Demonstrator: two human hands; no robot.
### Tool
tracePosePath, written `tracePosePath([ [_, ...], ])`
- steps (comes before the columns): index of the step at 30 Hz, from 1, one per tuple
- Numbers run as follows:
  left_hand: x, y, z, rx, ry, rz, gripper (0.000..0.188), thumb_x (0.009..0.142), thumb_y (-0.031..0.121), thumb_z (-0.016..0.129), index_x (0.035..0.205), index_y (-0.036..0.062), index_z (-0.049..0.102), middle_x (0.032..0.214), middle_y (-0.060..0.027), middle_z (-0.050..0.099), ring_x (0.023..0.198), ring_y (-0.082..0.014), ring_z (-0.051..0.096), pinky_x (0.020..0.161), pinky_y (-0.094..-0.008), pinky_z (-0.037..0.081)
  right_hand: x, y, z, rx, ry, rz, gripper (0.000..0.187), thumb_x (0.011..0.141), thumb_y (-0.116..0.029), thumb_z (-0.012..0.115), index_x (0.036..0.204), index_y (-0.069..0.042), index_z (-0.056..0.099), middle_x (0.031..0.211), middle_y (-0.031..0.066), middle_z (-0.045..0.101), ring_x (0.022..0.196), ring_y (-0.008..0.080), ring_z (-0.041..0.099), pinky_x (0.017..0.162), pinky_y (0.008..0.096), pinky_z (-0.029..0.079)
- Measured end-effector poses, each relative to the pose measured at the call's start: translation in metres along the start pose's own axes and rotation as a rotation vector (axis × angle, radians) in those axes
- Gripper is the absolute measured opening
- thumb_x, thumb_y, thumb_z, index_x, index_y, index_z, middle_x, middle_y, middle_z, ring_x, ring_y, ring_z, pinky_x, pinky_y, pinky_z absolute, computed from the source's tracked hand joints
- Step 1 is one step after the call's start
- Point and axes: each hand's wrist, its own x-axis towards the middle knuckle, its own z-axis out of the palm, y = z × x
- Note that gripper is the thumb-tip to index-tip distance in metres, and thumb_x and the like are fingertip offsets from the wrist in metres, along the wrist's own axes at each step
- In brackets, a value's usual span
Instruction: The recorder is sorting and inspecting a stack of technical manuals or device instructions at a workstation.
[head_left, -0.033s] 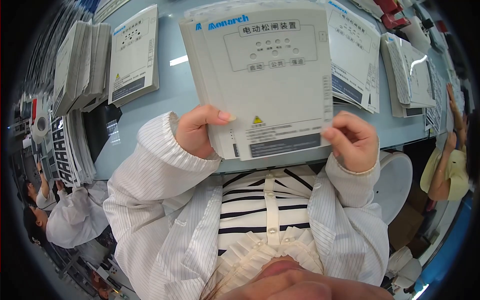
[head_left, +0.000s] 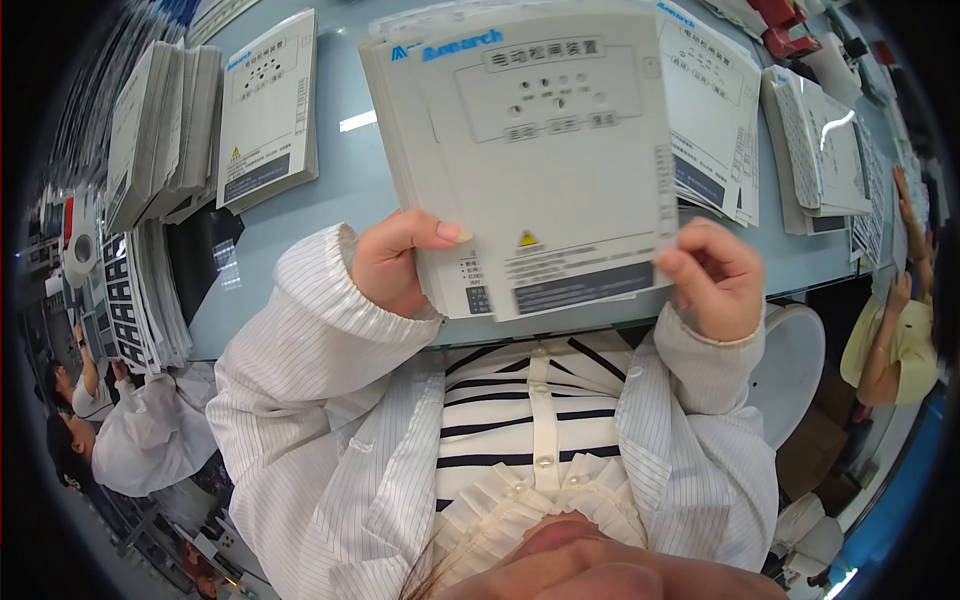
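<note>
My left hand [head_left: 405,262] is closed round the lower left edge of a thick stack of printed panel sheets [head_left: 440,235], its thumb lying on the front. Pinched at its lower right edge by my right hand [head_left: 715,275] is the top panel sheet [head_left: 590,190]. This sheet is off-white, with blue lettering, a framed group of small round holes, a yellow warning triangle and a dark grey band. It sits shifted to the right and slightly turned over the sheets beneath, whose left margin shows. My right hand's other fingers are curled.
On the glass-topped table [head_left: 345,185] stand a single pile of similar sheets [head_left: 270,115] and several leaning bundles [head_left: 165,130] at the left. More sheets [head_left: 708,125] lie to the right, beside another pile [head_left: 820,150]. A white round stool [head_left: 790,370] is at lower right. Other people work at both sides.
My right hand has moved slightly right, drawing the top sheet along and turning it a little. More of the sheet beneath now shows at the left. My left hand has not moved.
</note>
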Motion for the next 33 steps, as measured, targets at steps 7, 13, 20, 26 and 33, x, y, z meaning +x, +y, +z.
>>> tracePosePath([
  [7, 0.001, 0.006, 0.014, -0.114, -0.159, -0.061, 0.059, 0.071, 0.013, 0.05, 0.125, -0.0058, 0.038, 0.12, -0.023, 0.05, 0.105, -0.0409, 0.053, 0.082, -0.062, 0.046, 0.009, 0.018, -0.047, -0.006, 0.539, -0.064, 0.014, 0.082, -0.006, 0.067, 0.094, 0.002, 0.065, 0.073, -0.0006, 0.058, 0.049, 0.0023, 0.038, 0.044, 0.0164, 0.025],
  [13, 0.0, 0.007, 0.01, -0.112, -0.199, -0.057, 0.062, 0.07, 0.016, 0.048, 0.127, -0.0051, 0.036, 0.121, -0.0236, 0.049, 0.107, -0.0402, 0.052, 0.086, -0.0588, 0.044, 0.02, 0.025, -0.044, -0.233, 0.727, -0.121, 0.025, 0.079, -0.006, 0.071, 0.103, 0.001, 0.064, 0.077, -0.0015, 0.06, 0.054, 0.0013, 0.039, 0.051, 0.0145, 0.033],
  [20, -0.004, 0.013, 0.018, -0.041, -0.128, -0.062, 0.06, 0.072, 0.016, 0.049, 0.127, -0.0055, 0.036, 0.121, -0.0228, 0.049, 0.108, -0.0392, 0.051, 0.088, -0.0551, 0.045, 0.012, 0.016, -0.018, -0.402, 0.604, -0.271, 0.019, 0.074, -0.006, 0.074, 0.09, 0.0, 0.065, 0.077, 0.0008, 0.058, 0.058, 0.0035, 0.047, 0.052, 0.0175, 0.033],
  [26, -0.002, 0.008, 0.015, -0.049, -0.134, -0.066, 0.059, 0.072, 0.016, 0.05, 0.125, -0.0058, 0.038, 0.12, -0.0224, 0.05, 0.107, -0.0387, 0.052, 0.089, -0.0539, 0.045, 0.004, 0.0, 0.005, -0.183, -0.025, -0.079, 0.015, 0.077, -0.006, 0.071, 0.083, 0.002, 0.059, 0.076, 0.0032, 0.055, 0.062, 0.0073, 0.046, 0.059, 0.0192, 0.037],
  [33, -0.003, 0.01, 0.017, -0.001, -0.112, -0.065, 0.059, 0.071, 0.016, 0.052, 0.124, -0.0056, 0.041, 0.118, -0.0208, 0.054, 0.107, -0.0341, 0.054, 0.094, -0.0436, 0.042, 0.004, 0.001, 0.003, 0.053, -0.113, 0.068, 0.009, 0.08, -0.003, 0.066, 0.08, 0.003, 0.06, 0.077, 0.0035, 0.057, 0.062, 0.006, 0.047, 0.056, 0.0185, 0.037],
])
